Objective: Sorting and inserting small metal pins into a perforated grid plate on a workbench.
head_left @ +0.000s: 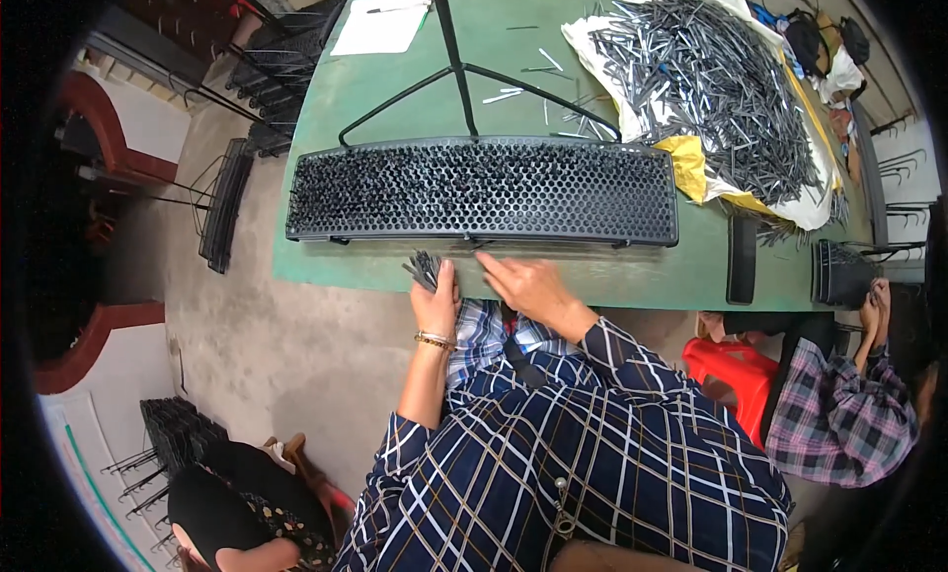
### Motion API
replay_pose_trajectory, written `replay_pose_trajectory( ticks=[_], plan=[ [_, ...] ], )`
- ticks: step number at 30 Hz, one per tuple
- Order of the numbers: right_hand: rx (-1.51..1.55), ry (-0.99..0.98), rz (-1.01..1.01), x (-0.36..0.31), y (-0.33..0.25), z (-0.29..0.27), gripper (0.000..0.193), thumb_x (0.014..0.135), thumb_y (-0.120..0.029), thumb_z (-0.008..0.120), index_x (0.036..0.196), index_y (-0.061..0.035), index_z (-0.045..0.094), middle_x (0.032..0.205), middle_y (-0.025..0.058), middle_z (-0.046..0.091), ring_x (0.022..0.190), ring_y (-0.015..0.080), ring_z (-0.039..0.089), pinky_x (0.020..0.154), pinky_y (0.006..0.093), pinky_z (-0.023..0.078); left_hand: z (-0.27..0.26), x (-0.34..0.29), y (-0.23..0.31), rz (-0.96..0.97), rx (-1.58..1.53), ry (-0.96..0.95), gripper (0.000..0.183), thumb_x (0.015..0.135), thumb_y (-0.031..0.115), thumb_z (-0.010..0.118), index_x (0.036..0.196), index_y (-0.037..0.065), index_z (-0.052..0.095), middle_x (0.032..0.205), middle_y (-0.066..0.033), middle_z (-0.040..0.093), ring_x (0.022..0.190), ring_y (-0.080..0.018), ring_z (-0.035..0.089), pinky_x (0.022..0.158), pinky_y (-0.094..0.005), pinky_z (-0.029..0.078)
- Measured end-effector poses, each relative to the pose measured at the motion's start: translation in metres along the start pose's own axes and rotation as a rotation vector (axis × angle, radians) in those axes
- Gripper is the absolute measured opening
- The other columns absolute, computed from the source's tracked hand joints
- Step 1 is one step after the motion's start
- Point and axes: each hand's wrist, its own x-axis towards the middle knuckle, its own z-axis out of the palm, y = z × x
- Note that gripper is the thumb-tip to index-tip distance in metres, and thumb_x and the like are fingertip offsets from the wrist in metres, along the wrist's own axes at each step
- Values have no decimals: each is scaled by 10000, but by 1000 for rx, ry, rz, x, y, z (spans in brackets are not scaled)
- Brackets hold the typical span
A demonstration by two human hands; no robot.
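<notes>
My left hand (435,298) is closed around a bundle of thin dark strips (423,268), whose ends fan out above the fingers. Just right of it is my right hand (533,288), slightly blurred, its fingers stretched toward the bundle with a gap between the tips; I make out nothing held in it. Beyond both hands, a long black perforated panel (484,192) lies on the green table (592,276). Dark strips fill many holes on its left and middle, while the right part shows bare holes. A black metal stand (459,69) extends from its far edge.
A big heap of dark strips (716,93) lies on white sacking at the far right. Loose strips (538,64) and paper (380,24) are beyond the panel. At right, a co-worker in a plaid sleeve (839,404) handles a black piece near a red stool (726,375). Another person (242,503) sits lower left.
</notes>
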Motion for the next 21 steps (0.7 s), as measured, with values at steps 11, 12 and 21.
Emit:
replay_pose_trajectory(
  ticks=[11,12,21],
  plan=[
    [76,-110,45,-5,-10,16,184,845,-160,564,984,-39,575,712,122,596,598,300,619,492,387,481,-9,-23,4,-90,-6,-30,213,904,229,587,750,91,537,549,45,450,421,-33,366,365,-194,261],
    [105,-149,18,-10,-12,14,169,833,-141,568,969,-40,575,730,118,587,618,303,618,506,388,482,-12,-22,1,-110,-3,-56,213,904,226,588,748,93,533,549,48,447,422,-32,363,365,-195,260],
    [120,-22,184,-17,6,-13,169,778,-105,641,940,-63,624,865,100,509,744,281,570,642,382,459,-12,-25,0,-205,17,-181,225,896,198,601,720,96,505,547,53,427,419,-39,349,370,-202,259]
  ],
)
